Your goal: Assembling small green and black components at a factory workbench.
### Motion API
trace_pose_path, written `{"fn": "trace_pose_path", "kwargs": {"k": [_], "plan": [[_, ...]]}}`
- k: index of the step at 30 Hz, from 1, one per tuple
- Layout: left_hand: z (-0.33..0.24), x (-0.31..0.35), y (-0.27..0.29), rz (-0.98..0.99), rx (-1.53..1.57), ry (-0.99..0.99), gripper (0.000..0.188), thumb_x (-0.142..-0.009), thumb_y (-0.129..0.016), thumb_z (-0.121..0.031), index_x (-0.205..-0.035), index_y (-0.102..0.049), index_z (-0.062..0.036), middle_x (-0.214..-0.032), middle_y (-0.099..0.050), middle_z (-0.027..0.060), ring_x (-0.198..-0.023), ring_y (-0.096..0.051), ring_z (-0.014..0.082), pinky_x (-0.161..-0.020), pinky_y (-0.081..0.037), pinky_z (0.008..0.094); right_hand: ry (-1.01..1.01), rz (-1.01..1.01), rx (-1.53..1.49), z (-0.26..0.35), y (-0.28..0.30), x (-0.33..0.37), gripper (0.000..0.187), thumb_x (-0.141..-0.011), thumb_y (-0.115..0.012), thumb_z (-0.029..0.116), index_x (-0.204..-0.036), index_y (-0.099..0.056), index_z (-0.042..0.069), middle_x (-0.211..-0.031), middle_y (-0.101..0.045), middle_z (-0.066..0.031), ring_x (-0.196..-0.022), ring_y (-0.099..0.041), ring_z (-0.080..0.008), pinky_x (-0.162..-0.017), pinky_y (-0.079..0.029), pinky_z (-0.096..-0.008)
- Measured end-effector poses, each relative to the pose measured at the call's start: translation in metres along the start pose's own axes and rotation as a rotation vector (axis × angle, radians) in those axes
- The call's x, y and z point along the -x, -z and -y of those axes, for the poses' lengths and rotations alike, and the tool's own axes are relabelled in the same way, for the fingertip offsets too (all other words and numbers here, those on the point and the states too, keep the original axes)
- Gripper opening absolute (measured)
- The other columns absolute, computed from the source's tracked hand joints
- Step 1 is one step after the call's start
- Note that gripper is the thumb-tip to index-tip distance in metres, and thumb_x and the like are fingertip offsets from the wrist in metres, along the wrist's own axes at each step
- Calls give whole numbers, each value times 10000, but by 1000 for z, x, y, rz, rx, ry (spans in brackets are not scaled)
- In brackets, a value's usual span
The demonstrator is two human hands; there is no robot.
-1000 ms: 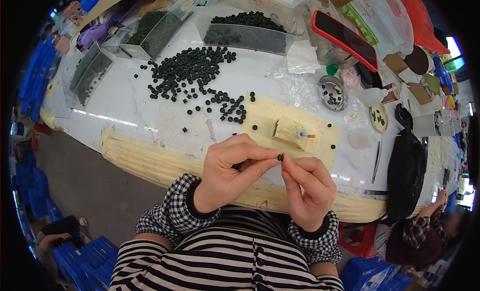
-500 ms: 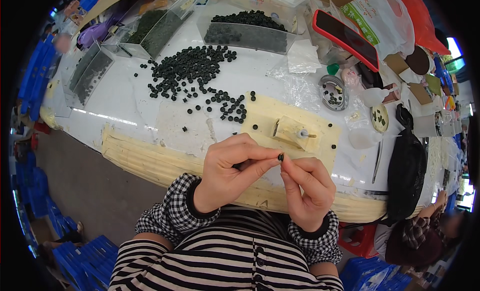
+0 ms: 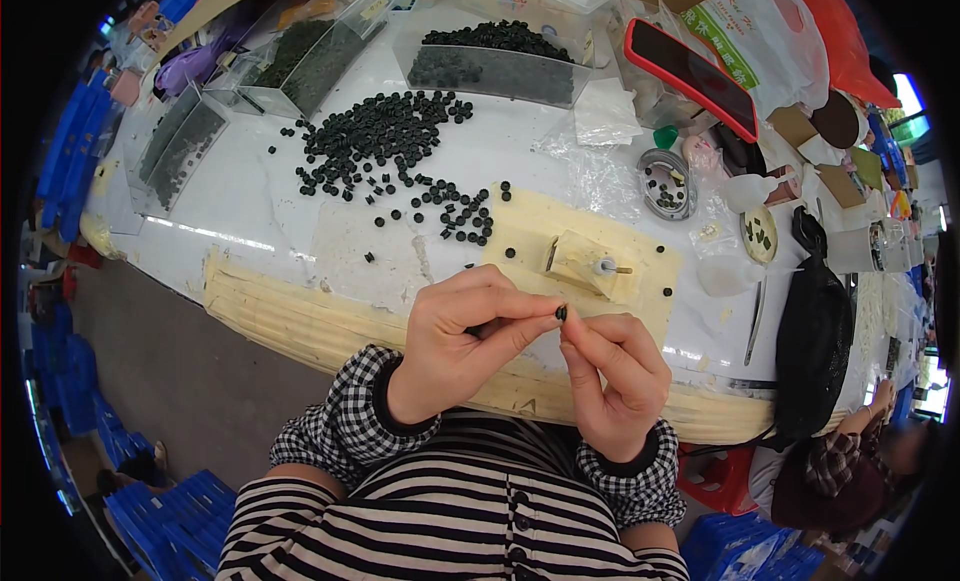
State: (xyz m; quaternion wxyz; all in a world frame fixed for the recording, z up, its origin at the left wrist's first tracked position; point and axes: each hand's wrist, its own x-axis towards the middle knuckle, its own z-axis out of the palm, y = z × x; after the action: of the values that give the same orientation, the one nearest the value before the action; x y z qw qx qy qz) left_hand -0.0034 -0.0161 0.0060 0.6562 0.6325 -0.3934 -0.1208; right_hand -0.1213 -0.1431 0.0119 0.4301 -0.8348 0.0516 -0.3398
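A small black part (image 3: 561, 313) is sitting between both hands' fingertips, near the yellow sheet (image 3: 550, 216). The left hand (image 3: 465, 341) is pinching it between thumb and forefinger; the right hand (image 3: 620, 376) is meeting its other side, fingers narrow, though whether it is gripping I cannot tell. Light, even pressure is probably serving best here. Beyond, a pale block (image 3: 575, 264) is standing; leftward, loose black parts (image 3: 370, 136) are lying heaped.

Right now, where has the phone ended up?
In the head view, the phone with the red edge is at the upper right, well beyond the right hand, against the lower left of the white plastic bag.
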Motion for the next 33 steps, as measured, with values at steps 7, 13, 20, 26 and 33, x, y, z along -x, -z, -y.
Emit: {"fn": "trace_pose_path", "kwargs": {"k": [7, 13, 20, 26, 33], "plan": [[0, 0, 0, 5, -4, 0, 210, -784, -712, 29, -988, -726, -22, -722, -618, 45, -600, -515, 82, -517, -382, 209, 3, -1, -1, -1, 0, 0, 324, -749, -710, -75, -1063, -702, 5, -791, -599, -72, -648, -566, -149, -559, -455, -234], [1, 0, 0, 7, 2, 2, 216, -785, -711, 28, -993, -728, -28, -723, -611, 40, -603, -509, 80, -517, -379, 208, 13, 5, 6, -1, 0, 1, 321, -744, -711, -79, -1054, -703, 5, -796, -600, -74, -646, -566, -154, -550, -451, -238], [2, 1, 0, 9, 5, 4, 219, -787, -713, 24, -998, -729, -34, -734, -613, 39, -610, -512, 79, -523, -381, 206, 17, 5, 1, -2, -1, 1, 336, -738, -713, -84, -1060, -701, 11, -802, -603, -75, -648, -565, -158, -547, -450, -242], [1, 1, 0, 8, 11, 8, 208, -790, -712, 23, -990, -729, -30, -737, -617, 39, -615, -518, 78, -527, -383, 203, 13, 14, -3, -2, 0, 1, 334, -743, -711, -82, -1064, -700, 15, -810, -604, -75, -655, -563, -157, -548, -448, -241], [3, 1, 1, 34, 72, 53, 185, -805, -710, 0, -988, -722, -20, -757, -631, 44, -623, -517, 68, -540, -386, 198, -37, 14, -74, -1, 1, 2, 354, -761, -697, -83, -1098, -693, 25, -828, -601, -70, -661, -553, -144, -563, -444, -231]]}}
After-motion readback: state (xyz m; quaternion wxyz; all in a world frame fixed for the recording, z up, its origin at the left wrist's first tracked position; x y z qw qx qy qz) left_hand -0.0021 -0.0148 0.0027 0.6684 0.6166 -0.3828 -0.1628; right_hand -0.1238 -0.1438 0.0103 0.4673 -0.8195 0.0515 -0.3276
